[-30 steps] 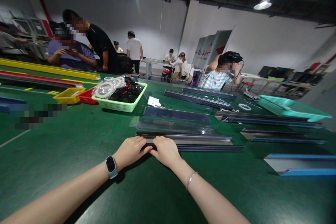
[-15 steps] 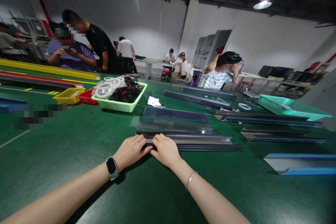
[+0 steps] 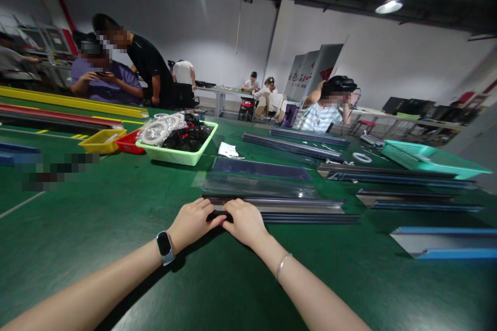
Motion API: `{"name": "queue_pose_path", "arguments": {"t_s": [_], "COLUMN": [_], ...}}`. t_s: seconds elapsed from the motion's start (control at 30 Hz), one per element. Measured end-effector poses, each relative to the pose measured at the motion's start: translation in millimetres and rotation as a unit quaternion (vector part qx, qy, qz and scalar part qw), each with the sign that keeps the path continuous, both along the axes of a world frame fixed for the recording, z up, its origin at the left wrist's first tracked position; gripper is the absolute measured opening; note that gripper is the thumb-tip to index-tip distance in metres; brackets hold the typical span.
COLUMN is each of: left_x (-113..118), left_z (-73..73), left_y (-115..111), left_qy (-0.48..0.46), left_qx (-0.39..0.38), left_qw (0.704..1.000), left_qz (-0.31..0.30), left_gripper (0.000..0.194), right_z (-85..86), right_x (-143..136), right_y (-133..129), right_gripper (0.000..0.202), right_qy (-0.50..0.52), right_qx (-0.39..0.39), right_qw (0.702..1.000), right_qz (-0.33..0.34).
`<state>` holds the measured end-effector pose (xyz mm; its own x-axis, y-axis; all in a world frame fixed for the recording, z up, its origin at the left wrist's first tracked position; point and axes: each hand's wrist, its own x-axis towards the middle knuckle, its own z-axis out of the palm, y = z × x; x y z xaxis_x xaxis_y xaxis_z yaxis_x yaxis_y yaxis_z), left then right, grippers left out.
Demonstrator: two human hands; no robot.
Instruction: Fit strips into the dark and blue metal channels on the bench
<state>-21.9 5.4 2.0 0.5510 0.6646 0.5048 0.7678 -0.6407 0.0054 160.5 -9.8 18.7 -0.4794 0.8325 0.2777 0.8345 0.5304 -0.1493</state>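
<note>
A dark metal channel profile (image 3: 303, 206) lies across the green table (image 3: 116, 212) in front of me. My left hand (image 3: 194, 221) is closed round its left end, fingers over the far rail and thumb on the near side. Right beside it, my right hand (image 3: 243, 221) grips the same profile, the two thumbs nearly touching. A small dark patch shows between the hands; what it is I cannot make out. Just behind the profile lie a clear plastic strip (image 3: 256, 185) and a dark flat strip (image 3: 264, 168).
A green basket (image 3: 180, 156) of black and red parts and white rings stands back left, beside red (image 3: 132, 142) and yellow trays (image 3: 99, 142). More profiles (image 3: 388, 173) and a teal basket (image 3: 435, 160) lie right. A person in a striped shirt (image 3: 318, 116) sits across the table.
My hands have barely moved; the left fingers have shifted slightly left, and the dark gap between the hands looks a little wider. A person in white in the background leans further forward.
</note>
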Motion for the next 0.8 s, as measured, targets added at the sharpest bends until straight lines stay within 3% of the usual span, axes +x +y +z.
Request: {"name": "queue_pose_path", "arguments": {"t_s": [0.47, 0.8], "left_x": [1.6, 3.2], "left_z": [8.9, 6.0], "left_y": [-4.3, -7.1], "left_qy": [-0.040, -0.001], "left_qx": [-0.018, -0.011], "left_qw": [0.999, 1.000], "left_qz": [-0.021, 0.015], "left_gripper": [0.033, 0.034], "right_z": [6.1, 4.7], "right_x": [-1.7, -1.8], "right_y": [-0.9, -1.1], "right_gripper": [0.019, 0.019], "right_qy": [-0.007, 0.001], "right_qx": [-0.026, -0.016], "right_qw": [1.000, 1.000], "right_qz": [-0.015, -0.009]}}
